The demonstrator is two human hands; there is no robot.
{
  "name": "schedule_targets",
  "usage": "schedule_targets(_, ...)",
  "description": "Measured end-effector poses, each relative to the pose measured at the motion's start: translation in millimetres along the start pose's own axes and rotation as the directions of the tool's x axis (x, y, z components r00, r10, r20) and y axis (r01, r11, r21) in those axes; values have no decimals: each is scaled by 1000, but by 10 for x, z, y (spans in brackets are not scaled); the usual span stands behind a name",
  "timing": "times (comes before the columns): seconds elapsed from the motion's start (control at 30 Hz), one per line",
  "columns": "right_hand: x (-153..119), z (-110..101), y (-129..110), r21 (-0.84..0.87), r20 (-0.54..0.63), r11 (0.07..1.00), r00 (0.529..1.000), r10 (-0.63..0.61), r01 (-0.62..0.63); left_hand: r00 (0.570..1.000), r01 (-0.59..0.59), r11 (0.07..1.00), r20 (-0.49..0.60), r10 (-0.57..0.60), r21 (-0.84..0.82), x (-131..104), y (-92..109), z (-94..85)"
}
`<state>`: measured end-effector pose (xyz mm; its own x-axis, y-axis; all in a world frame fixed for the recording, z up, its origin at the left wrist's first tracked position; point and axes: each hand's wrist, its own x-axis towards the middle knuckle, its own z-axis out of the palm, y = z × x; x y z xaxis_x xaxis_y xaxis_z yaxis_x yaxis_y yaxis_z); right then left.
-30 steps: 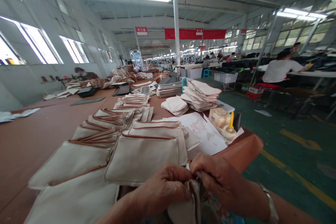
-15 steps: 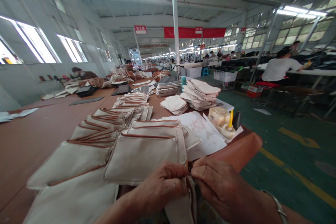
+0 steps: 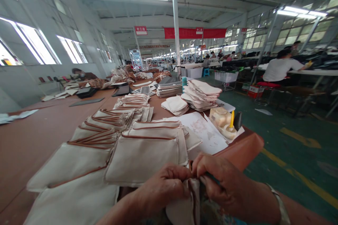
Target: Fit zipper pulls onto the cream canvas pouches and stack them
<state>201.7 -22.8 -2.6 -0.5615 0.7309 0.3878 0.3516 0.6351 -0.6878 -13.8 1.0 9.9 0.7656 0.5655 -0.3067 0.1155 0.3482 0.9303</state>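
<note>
Close to my body, a cream fabric pouch panel with brown edging is folded upright between my hands. My left hand pinches it from the left, thumb and fingers pressed together near its top edge. Against the same edge, my right hand grips the brown binding with bent fingers, its fingertips touching those of the left. What lies right between the fingertips is hidden. Just beyond my left hand lies a pile of cream pieces with brown trim, on the brown-covered table.
Overlapping rows of similar pieces spread to the left. White paper lies beyond my hands, beside a glue container with a yellow brush handle. Stacked cream panels stand farther back. A seated person works at the right.
My right hand has lifted slightly and rolled, its fingers opening a little more around the edge of the panel. My left hand keeps its pinch in nearly the same place.
</note>
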Motion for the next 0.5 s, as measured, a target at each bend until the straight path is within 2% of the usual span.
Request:
schedule_targets(0.17,-2,-54,-46,37,63,995,994,90,-92,998,50,993,-31,-53,-105,13,-34,-14)
schedule_targets(0.23,-18,-32,-28,-15,82,999,995,53,-52,997,39,991,-61,-47,-124,17,-38,-14)
schedule_targets(0.4,-22,51,-3,-227,76,964,989,-128,142,996,4,994,-88,-14,-108,4,-45,-10)
schedule_targets(0.5,-9,36,-21,-216,123,965,984,-127,151,996,21,999,-89,-25,-44,-17,-31,-8)
